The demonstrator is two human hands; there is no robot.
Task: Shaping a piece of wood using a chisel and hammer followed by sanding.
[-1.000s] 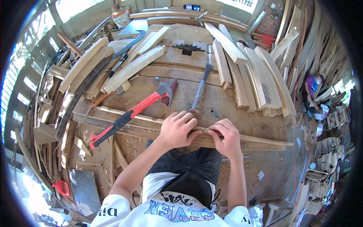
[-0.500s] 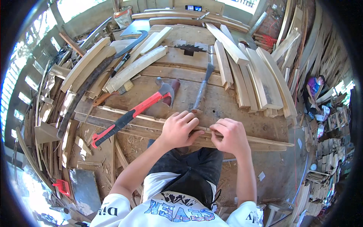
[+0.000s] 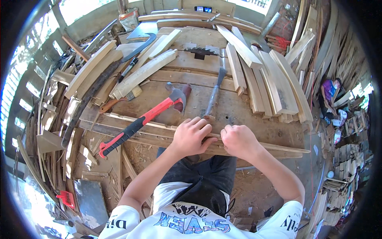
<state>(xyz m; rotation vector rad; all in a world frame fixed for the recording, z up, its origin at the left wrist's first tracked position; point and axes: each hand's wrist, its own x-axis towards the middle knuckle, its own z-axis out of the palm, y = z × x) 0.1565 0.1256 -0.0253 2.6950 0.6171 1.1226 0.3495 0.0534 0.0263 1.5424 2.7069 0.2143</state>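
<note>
head view shows you a long thin wooden strip lying along the near edge of the workbench, running from the left side out past your right arm to a tapered tip. your left hand lies over it with the fingers curled down on top, pressing rather than wrapping it; your right hand is closed into a loose fist just beside the left, pinching the same strip, though what the fingertips grip is hidden. judge the strip as light, stiff along its length but thin enough to flex or split near the narrow end, with rough dry edges, so hold it close to where you work and keep it flat on the bench. beyond your hands a chisel points away from you, a red and black hammer lies to the left, and curved wooden slats are stacked on the right.
</note>
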